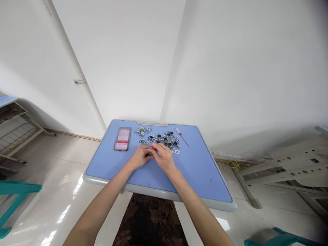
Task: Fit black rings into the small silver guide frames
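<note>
My left hand [140, 157] and my right hand [165, 158] meet at the middle of the blue table, fingers bent in a pinch. Between them is a small metal part [152, 155], mostly hidden by the fingers. Just beyond the hands lies a loose pile of small metal parts [166, 138], many with round black pieces. A smaller group of silver parts [141, 130] lies behind and to the left. Right of the pile sits a flat pale plate with a hole [176, 152]. A screwdriver [182, 137] with a clear and red handle rests at the back right.
A phone with a blurred screen [122, 138] lies on the left of the blue table [107, 167]. The table stands near a white wall [133, 61]. Green stools [17, 191] and other desks [289, 171] are at the sides, with a yellow cable [232, 165] on the floor.
</note>
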The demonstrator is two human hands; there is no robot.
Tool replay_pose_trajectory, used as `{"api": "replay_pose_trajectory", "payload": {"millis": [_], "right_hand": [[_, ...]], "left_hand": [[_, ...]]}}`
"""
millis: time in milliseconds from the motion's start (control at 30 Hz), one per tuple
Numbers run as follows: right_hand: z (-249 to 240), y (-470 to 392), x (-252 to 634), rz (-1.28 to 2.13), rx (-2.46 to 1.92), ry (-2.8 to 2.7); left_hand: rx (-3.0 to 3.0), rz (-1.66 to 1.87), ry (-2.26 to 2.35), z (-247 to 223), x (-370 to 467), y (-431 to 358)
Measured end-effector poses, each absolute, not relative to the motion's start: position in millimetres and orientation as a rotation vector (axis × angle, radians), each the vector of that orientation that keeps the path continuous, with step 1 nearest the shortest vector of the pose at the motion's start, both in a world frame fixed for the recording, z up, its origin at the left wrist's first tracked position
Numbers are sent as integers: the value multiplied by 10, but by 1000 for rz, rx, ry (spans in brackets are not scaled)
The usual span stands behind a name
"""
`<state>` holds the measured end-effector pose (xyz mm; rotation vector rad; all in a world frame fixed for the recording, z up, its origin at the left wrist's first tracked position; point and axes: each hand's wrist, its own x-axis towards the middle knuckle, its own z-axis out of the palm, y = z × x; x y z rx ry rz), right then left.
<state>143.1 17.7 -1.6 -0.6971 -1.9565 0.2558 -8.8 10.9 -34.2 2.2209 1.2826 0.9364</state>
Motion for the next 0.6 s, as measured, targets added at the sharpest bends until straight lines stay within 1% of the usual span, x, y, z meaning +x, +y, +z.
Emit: {"api": "replay_pose_trajectory", "payload": {"millis": [133, 300, 500, 600], "right_hand": [[-38, 188, 1458, 237, -751, -1954], [-15, 205, 1503, 234, -627, -2047], [31, 203, 1564, 490, -580, -2036], [24, 219, 1542, 494, -606, -1963]], "left_hand": [[2223, 908, 1293, -348, -88, 117], [2225, 922, 1305, -325, -81, 113], [2242, 880, 1321, -275, -79, 97], [2237, 866, 1323, -274, -83, 99]]}}
